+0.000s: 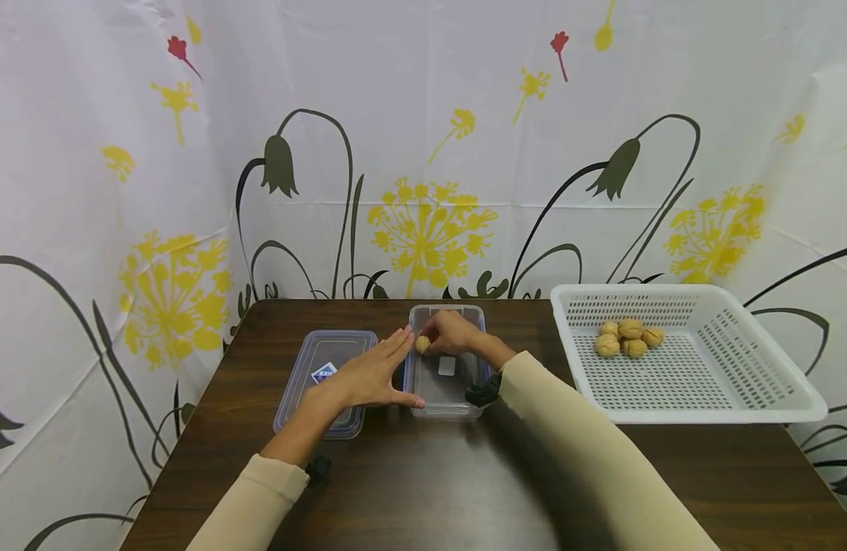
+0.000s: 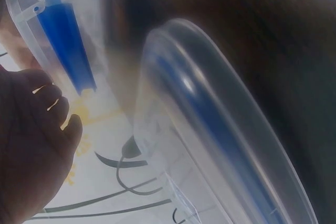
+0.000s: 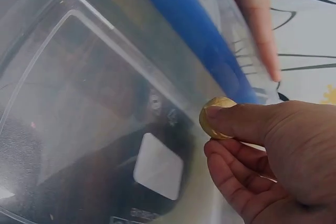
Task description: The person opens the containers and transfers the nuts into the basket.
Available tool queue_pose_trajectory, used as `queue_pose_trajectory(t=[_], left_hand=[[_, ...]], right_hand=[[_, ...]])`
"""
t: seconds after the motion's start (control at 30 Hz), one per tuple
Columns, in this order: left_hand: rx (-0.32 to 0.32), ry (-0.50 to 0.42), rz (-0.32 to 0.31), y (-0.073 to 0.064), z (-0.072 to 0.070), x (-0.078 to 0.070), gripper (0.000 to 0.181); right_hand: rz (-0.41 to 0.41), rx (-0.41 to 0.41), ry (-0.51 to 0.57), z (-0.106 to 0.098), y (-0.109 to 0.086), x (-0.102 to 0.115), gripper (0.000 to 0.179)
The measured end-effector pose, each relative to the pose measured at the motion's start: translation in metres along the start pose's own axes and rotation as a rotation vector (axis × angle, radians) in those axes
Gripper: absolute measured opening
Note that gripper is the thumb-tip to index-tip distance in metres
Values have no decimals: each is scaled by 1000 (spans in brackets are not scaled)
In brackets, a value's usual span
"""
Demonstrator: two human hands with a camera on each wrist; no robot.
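A clear plastic box (image 1: 451,411) stands uncovered on the table, a pale square label on its bottom. Inside its far left part, my right hand (image 1: 454,334) pinches a walnut (image 1: 421,344). Thumb and fingertips hold that walnut (image 3: 216,118) near the box's side wall in the right wrist view. My left hand (image 1: 375,376) lies along the box's left side, fingers straight and thumb spread towards the near end. Beneath the left forearm is a clear, blue-edged lid (image 1: 340,348) with a blue and white sticker; its rounded rim (image 2: 210,77) fills much of the left wrist view.
A white perforated basket (image 1: 705,415) stands on the right of the table, with several walnuts (image 1: 630,329) at its far left. The dark wooden table (image 1: 423,490) ends at a flower-printed curtain (image 1: 430,138) behind.
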State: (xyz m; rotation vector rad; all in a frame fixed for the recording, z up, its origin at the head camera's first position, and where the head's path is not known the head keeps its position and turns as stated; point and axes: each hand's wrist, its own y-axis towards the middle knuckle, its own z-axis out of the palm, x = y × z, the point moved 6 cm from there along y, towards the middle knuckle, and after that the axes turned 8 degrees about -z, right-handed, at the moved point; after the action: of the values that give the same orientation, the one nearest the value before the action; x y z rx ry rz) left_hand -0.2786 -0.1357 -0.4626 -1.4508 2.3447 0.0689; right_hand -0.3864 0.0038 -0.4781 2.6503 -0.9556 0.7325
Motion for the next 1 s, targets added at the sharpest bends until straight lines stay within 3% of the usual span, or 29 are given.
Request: queue_pose_trajectory(t=[0.57, 1.0], left_hand=[[5, -12, -3, 2, 2, 5, 124], [-6, 8, 6, 3, 3, 2, 123]], right_hand=[[-13, 81, 124, -59, -30, 12, 30], [-83, 70, 209, -123, -77, 10, 29]])
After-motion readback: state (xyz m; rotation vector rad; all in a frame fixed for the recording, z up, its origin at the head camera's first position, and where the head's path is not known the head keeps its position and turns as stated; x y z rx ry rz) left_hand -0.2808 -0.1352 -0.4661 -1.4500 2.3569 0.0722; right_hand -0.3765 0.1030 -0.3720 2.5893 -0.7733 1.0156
